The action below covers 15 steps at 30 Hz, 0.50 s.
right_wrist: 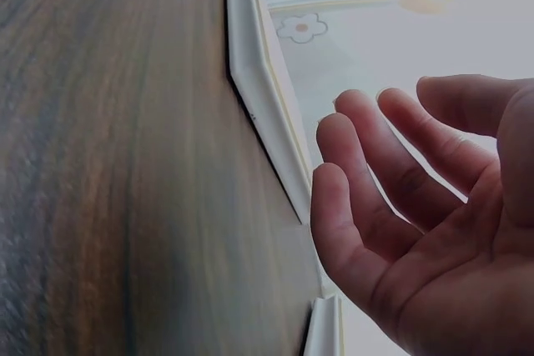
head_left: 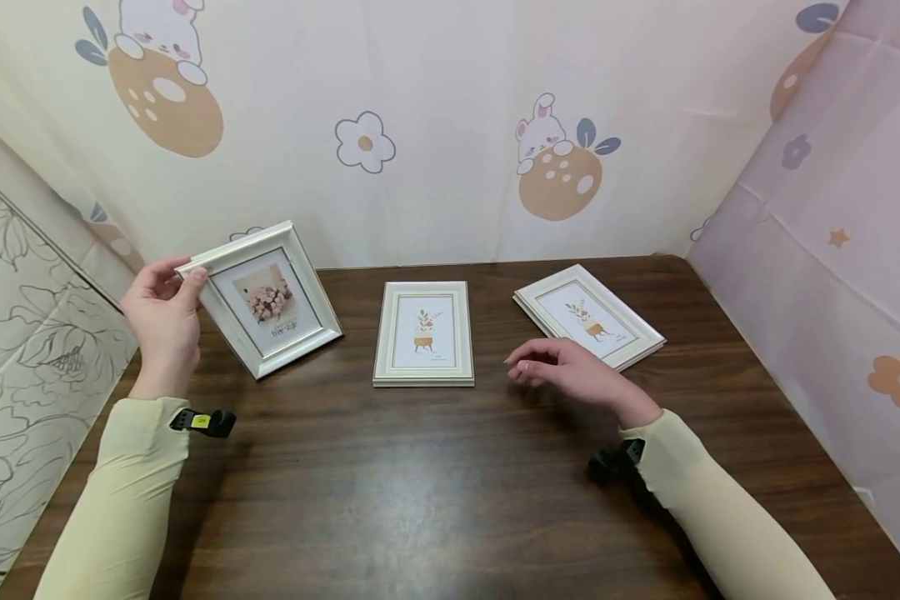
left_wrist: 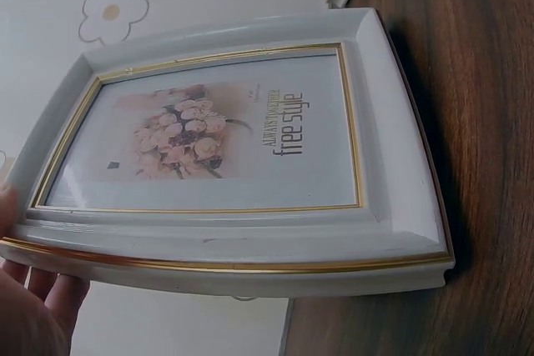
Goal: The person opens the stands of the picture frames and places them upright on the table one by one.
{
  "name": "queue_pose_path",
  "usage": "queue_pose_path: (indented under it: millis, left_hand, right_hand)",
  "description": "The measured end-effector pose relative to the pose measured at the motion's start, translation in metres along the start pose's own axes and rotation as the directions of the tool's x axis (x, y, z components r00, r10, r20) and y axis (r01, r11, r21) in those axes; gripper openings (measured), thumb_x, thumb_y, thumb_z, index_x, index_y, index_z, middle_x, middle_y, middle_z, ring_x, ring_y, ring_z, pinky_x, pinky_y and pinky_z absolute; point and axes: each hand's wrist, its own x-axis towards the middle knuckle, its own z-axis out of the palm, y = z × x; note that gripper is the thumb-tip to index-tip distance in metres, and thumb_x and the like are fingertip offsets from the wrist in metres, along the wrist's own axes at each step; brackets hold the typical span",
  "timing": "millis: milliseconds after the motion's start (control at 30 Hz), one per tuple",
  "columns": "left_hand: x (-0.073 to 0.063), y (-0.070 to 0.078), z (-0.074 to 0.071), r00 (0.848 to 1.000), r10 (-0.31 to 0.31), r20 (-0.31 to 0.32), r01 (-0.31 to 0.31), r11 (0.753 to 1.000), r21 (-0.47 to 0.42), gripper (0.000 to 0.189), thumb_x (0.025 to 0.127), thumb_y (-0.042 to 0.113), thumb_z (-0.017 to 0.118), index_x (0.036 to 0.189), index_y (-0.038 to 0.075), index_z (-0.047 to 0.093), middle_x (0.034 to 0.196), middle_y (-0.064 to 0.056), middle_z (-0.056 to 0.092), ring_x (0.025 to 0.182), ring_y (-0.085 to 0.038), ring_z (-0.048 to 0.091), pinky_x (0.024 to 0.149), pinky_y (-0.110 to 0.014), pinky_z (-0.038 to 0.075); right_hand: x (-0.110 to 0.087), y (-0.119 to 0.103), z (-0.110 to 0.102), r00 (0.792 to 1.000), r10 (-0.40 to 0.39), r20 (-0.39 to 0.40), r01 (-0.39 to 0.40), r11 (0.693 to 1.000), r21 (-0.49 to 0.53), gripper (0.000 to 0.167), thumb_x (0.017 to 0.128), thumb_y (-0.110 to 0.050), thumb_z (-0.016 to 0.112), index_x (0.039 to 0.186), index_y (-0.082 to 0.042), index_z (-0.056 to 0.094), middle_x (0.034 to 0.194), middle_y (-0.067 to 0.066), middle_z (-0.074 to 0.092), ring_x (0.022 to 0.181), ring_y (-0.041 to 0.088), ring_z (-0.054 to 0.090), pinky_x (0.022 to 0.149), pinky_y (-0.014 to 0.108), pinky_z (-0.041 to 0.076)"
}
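My left hand (head_left: pixel 167 317) pinches the upper left corner of a white picture frame (head_left: pixel 317 312) and holds it tilted up at the left of the table. Gold trim and a picture of pink flowers with "free style" lettering show in the left wrist view, where the frame (left_wrist: pixel 409 164) fills most of the image. My right hand (head_left: pixel 570 373) hovers over the table, fingers loosely bent around nothing, as its bare palm (right_wrist: pixel 450 281) shows. It is nearest to a second white picture frame (head_left: pixel 630 321), which lies angled at the right with a potted-plant print.
A third white picture frame (head_left: pixel 423 377) lies flat in the middle, with a similar plant print. The dark wooden table (head_left: pixel 420 492) ends at a patterned curtain (head_left: pixel 435 200) behind and another patterned cloth (head_left: pixel 817 275) along the right side.
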Motion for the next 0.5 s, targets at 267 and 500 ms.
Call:
queue_pose_path:
  millis: [267,500]
  left_hand:
    - [0.005,-0.004,-0.004,1.000,-0.015,-0.015,0.015,1.000,0.015,0.025,0.082,-0.006,0.077,0.106,0.000,0.071,0.097,-0.007,0.066,0.091,-0.015,0.060,0.074,-0.016,0.052]
    - [0.008,-0.008,-0.009,0.999,-0.012,-0.029,0.013,0.999,0.042,0.024,0.082,-0.006,0.078,0.104,0.002,0.072,0.092,-0.005,0.065,0.086,-0.014,0.057,0.071,-0.015,0.050]
  right_hand:
    - [-0.001,0.002,-0.008,0.999,0.001,-0.051,-0.001,1.000,0.011,0.025,0.103,-0.018,0.057,0.118,0.001,0.066,0.110,0.021,0.068,0.101,0.039,0.064,0.085,0.046,0.055]
    - [-0.001,0.005,-0.014,0.991,0.028,-0.131,-0.023,0.999,0.040,0.023,0.103,-0.019,0.058,0.116,-0.002,0.066,0.113,0.024,0.066,0.105,0.039,0.062,0.087,0.049,0.054]
